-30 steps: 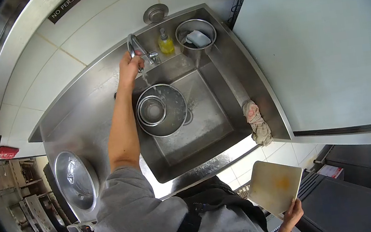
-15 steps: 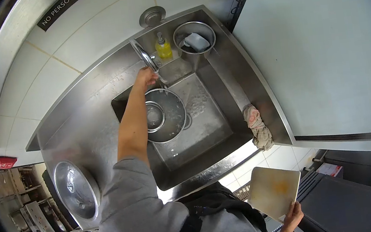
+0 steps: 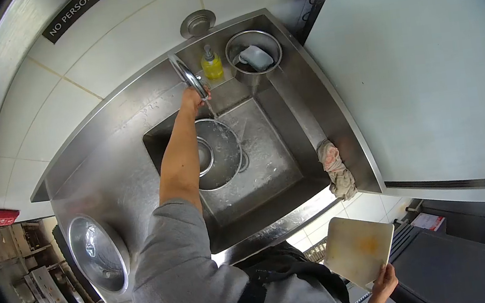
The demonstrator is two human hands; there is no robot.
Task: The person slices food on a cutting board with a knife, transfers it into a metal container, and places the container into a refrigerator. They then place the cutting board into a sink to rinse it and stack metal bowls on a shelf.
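My left hand (image 3: 195,98) reaches over the sink (image 3: 281,146) to the curved metal faucet (image 3: 186,73). Its fingers curl at the spout, partly hidden behind it, and a thin stream of water falls below. Under the faucet sits a large round metal pot (image 3: 227,153) with a loop handle; a smaller round metal bowl (image 3: 205,156) lies inside, partly covered by my forearm. Down at the right, away from the sink, my right hand (image 3: 384,282) grips the lower edge of a pale cutting board (image 3: 358,252) with an orange stain.
Behind the sink stand a yellow soap bottle (image 3: 211,64) and a metal container (image 3: 257,71) holding a whitish item (image 3: 256,57). A crumpled cloth (image 3: 335,170) hangs on the sink's right edge. On the left counter rests a big metal bowl (image 3: 99,254).
My left hand has shifted slightly up along the faucet, behind the spout. Water splashes spread more in the sink. The cutting board stays in my right hand, nearly still.
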